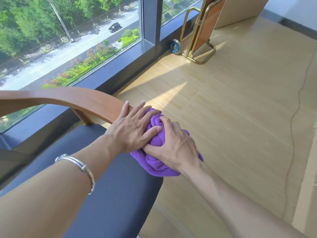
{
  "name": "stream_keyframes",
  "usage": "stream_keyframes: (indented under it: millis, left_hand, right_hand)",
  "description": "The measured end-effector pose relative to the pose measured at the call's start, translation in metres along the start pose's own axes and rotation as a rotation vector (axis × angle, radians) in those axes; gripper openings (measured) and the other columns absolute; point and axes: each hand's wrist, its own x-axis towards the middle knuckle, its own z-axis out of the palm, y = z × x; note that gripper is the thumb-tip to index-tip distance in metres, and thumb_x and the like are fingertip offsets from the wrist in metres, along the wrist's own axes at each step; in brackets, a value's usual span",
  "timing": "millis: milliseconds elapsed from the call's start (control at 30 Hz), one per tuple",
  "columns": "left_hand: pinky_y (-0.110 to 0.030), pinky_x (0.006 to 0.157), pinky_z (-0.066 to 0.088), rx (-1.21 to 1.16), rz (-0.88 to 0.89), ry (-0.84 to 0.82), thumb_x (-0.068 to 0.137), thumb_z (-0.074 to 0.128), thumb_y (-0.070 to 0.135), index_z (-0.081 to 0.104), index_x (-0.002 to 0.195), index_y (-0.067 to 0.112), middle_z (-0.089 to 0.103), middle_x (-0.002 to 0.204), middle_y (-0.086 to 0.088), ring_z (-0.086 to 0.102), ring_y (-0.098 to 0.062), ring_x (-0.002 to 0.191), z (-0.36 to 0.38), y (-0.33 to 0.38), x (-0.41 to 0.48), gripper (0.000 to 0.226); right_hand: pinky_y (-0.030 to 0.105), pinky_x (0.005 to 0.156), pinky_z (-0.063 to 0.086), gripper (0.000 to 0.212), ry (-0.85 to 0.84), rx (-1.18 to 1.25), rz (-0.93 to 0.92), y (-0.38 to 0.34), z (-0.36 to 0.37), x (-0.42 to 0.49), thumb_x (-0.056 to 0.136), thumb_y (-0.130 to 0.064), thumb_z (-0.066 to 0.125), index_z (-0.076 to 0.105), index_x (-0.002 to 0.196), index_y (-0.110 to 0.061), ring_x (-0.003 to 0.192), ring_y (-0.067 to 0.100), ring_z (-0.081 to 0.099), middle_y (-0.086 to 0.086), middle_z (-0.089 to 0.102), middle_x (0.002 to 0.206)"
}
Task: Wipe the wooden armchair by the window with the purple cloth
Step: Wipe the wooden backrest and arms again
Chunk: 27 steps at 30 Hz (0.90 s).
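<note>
we see bracelet (pixel 82 166) on left forearm | left grip (pixel 130 129) flat, fingers spread on armchair armrest (pixel 77 98) and purple cloth (pixel 154 164) | right grip (pixel 173 146) clutches cloth

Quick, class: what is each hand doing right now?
Left hand: open, flat on the armrest and cloth.
Right hand: closed, gripping the cloth.
</note>
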Motion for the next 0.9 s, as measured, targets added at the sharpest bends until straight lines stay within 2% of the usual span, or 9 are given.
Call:
stream_keyframes:
  millis: [167,300,400,500,600,767,900]
  left_hand:
    - [-0.048,0.115,-0.005,0.072,-0.065,0.009,0.076,-0.019,0.068,0.009,0.149,0.027,0.017,0.155,0.0,0.001,-0.018,0.145,-0.01,-0.057,-0.002,0.089]
    - [-0.053,0.113,-0.005,0.163,-0.262,-0.039,0.073,-0.02,0.065,-0.012,0.147,0.029,-0.004,0.158,-0.003,-0.01,-0.021,0.144,-0.02,-0.107,-0.014,0.083]
    - [-0.054,0.112,-0.003,0.182,-0.397,-0.08,0.079,-0.012,0.063,-0.021,0.145,0.03,-0.011,0.157,-0.004,-0.013,-0.022,0.144,-0.024,-0.132,-0.025,0.074]
    - [-0.052,0.113,0.003,0.149,-0.44,-0.045,0.078,-0.012,0.062,-0.023,0.144,0.029,-0.013,0.157,-0.004,-0.011,-0.021,0.144,-0.019,-0.151,-0.041,0.074]
    - [-0.049,0.114,0.005,0.077,-0.442,0.023,0.074,-0.017,0.065,-0.023,0.143,0.03,-0.014,0.157,0.0,-0.011,-0.018,0.144,-0.011,-0.159,-0.062,0.077]
    - [-0.047,0.116,0.004,0.018,-0.476,0.061,0.08,-0.009,0.064,-0.017,0.144,0.037,-0.01,0.158,0.002,-0.009,-0.016,0.145,0.002,-0.16,-0.113,0.07]
    - [-0.045,0.116,0.003,-0.001,-0.622,0.071,0.082,-0.006,0.064,-0.017,0.144,0.032,-0.003,0.158,0.001,-0.004,-0.015,0.145,0.016,-0.151,-0.171,0.071]
  right_hand:
    - [0.045,0.091,0.04,0.085,0.091,-0.22,-0.07,-0.047,0.015,0.041,0.068,-0.076,0.055,0.03,0.134,-0.03,0.106,0.029,0.054,0.001,0.051,0.114]
    - [0.045,0.086,0.036,0.086,0.138,-0.367,-0.161,-0.092,0.037,0.08,0.069,-0.077,0.051,0.033,0.137,-0.027,0.105,0.031,0.052,0.005,0.052,0.12]
    - [0.047,0.084,0.035,0.085,0.178,-0.468,-0.235,-0.117,0.058,0.103,0.071,-0.076,0.051,0.035,0.138,-0.026,0.104,0.033,0.051,0.009,0.051,0.122]
    - [0.046,0.074,0.04,0.074,0.326,-0.544,-0.355,-0.13,0.079,0.111,0.068,-0.068,0.061,0.052,0.125,-0.022,0.089,0.033,0.056,0.012,0.058,0.104]
    - [0.046,0.071,0.043,0.064,0.429,-0.564,-0.48,-0.135,0.09,0.117,0.066,-0.06,0.07,0.06,0.115,-0.02,0.085,0.033,0.058,0.012,0.059,0.096]
    - [0.048,0.071,0.046,0.06,0.4,-0.541,-0.607,-0.146,0.094,0.117,0.058,-0.044,0.081,0.064,0.109,-0.019,0.085,0.034,0.059,0.012,0.058,0.094]
    - [0.049,0.075,0.047,0.058,0.363,-0.508,-0.771,-0.157,0.103,0.097,0.053,-0.037,0.083,0.065,0.105,-0.019,0.083,0.033,0.058,0.011,0.059,0.091]
